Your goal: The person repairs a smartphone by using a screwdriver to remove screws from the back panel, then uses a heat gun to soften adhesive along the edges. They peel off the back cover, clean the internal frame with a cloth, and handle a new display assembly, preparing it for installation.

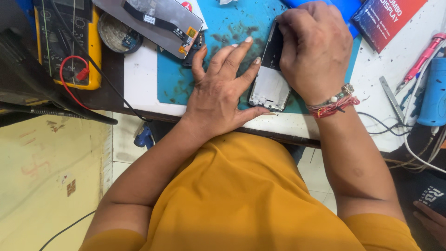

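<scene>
Pressing step underway: left hand (218,95) is lying flat, steadying the phone frame (269,83) on the surface (139,88); right hand (316,46) is clenched atop it; next move probably needs firm, even pressure.

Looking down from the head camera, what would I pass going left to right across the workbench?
Yellow multimeter → round tin → detached phone screen panel → left hand → opened phone frame → right hand → metal tweezers → blue tool.
</scene>
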